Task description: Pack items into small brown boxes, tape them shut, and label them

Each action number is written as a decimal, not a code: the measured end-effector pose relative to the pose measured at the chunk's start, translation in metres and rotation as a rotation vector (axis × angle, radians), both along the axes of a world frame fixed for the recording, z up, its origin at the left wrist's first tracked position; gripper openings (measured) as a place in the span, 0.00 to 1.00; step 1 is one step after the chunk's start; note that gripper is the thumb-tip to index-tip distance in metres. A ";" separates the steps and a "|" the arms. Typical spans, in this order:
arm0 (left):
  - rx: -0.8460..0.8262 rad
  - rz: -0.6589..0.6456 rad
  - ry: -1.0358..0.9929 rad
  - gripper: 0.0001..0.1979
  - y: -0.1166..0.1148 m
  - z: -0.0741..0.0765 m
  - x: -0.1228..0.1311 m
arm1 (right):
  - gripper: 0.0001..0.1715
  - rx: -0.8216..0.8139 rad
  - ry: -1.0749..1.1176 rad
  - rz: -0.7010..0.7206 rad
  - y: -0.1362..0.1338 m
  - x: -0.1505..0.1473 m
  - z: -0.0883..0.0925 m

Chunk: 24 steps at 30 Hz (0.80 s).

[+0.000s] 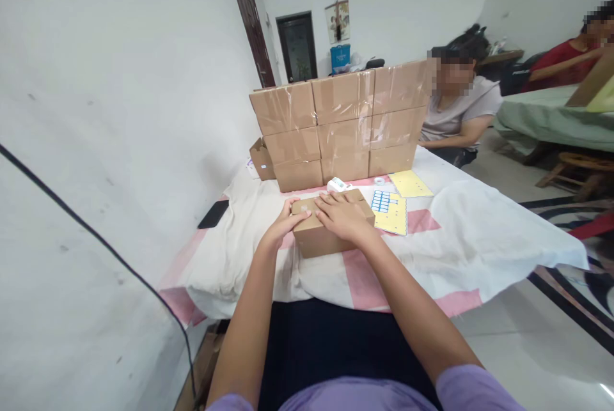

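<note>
A closed brown cardboard box sits on the cloth-covered table in front of me. At its left end, my left hand grips the box, thumb over the top edge and fingers along the side. My right hand lies flat across the top flaps, fingers spread and pressing on the cardboard. Just behind the box is a white tape dispenser, partly hidden. To the right lie a yellow sheet with blue-edged labels and another yellow sheet.
A wall of stacked, taped cardboard boxes stands across the table's back. A small open carton is beside it, and a black phone-like object lies at the left edge. One person sits beyond the stack; another is at the far right.
</note>
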State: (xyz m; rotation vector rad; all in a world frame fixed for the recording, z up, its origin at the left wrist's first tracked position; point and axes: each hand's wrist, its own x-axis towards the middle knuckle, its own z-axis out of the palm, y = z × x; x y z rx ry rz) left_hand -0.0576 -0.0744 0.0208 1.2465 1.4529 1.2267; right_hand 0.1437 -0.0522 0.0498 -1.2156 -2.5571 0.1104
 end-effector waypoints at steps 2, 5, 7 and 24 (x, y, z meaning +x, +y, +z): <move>0.019 0.049 -0.015 0.26 0.005 -0.001 0.005 | 0.32 0.006 0.000 0.000 0.001 0.000 -0.002; 0.049 0.099 -0.041 0.21 0.013 -0.003 0.009 | 0.31 0.036 0.006 0.002 0.004 0.000 -0.003; 0.058 0.120 -0.048 0.20 0.018 -0.005 0.009 | 0.30 0.082 0.041 0.013 0.004 -0.001 -0.003; 0.202 0.119 0.111 0.23 0.044 0.000 -0.026 | 0.29 -0.164 0.511 -0.905 0.051 0.150 -0.098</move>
